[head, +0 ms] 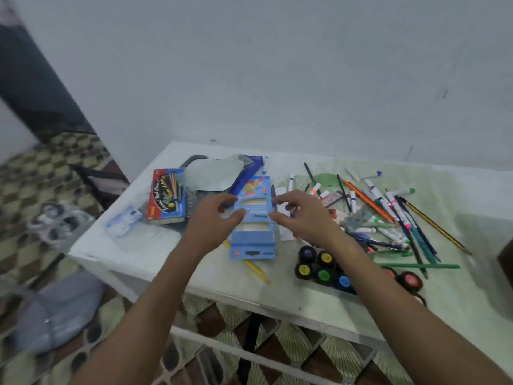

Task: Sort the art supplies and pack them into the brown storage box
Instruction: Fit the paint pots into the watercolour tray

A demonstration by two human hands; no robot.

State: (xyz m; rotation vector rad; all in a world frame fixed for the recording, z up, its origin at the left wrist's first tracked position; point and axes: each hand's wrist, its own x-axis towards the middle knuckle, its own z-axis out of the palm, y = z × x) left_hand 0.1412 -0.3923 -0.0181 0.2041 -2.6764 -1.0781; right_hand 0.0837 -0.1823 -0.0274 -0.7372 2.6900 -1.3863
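Both hands hover apart over blue box (253, 218) on table (133, 251): left hand (213, 218) and right hand (302, 215) loosely curled, holding nothing, probably lining up to grab both sides. Markers (388, 209) scattered right, unsorted.

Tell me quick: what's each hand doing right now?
Left hand: open, fingers loosely curled at the blue box's left side, holding nothing.
Right hand: open, fingers loosely curled at the box's right side, holding nothing.

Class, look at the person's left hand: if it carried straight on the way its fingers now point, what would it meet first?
Most likely the blue box. The left hand hovers at its left edge, fingers aimed rightward across it toward the right hand. Height above the box is unclear, so contact is a guess.
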